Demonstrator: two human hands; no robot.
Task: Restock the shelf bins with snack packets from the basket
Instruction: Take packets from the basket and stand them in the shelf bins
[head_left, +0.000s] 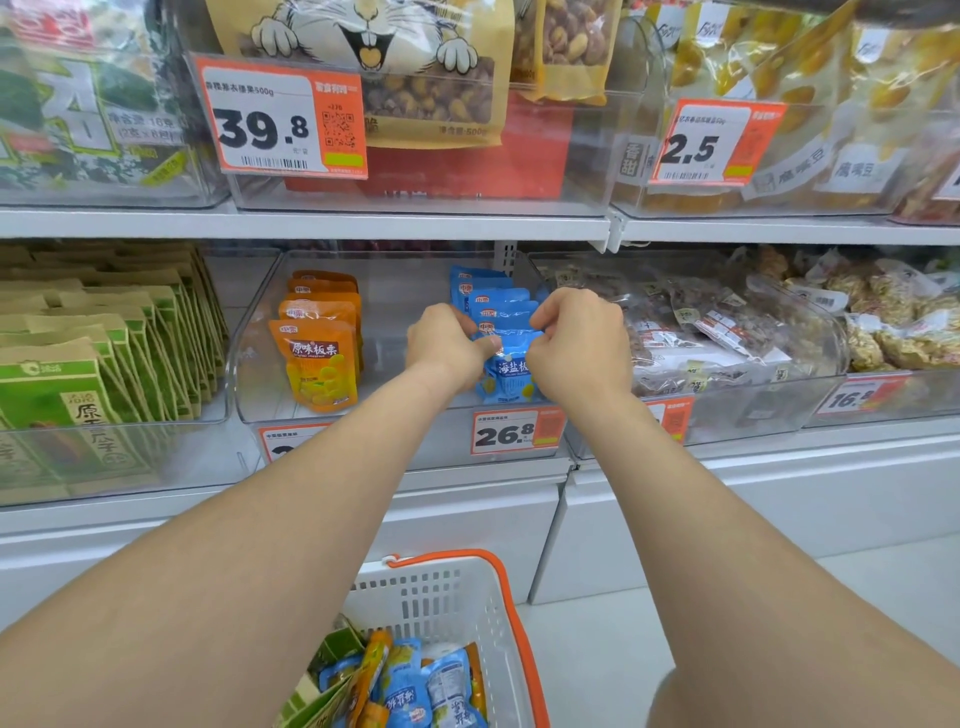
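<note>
Head view, middle shelf. Both forearms reach into the clear bin (260, 374).

Left hand (445, 343): fingers curled, thumb pressed on the top edge of the front blue packet (508, 376). It is grasping the packet.

Right hand (577, 345): fingers curled over the same top edge, grasping it from the other side. Its fingertips are hidden behind the knuckles, so the exact contact cannot be made out.

The blue packet stands upright at the front right of the bin, at the head of the row of blue packets (485, 296). Both hands cover its upper part, so only part of the label can be read.

Orange packets (318, 361) stand in a row on the bin's left side, apart from the blue row.

Price tag (515, 432) reads 26.8. The tag to its left is cut off by the left forearm.

Basket (470, 597) is on the floor below, white with an orange rim. It holds blue, orange and green packets, partly hidden by the left arm and cropped by the bottom edge.
</note>
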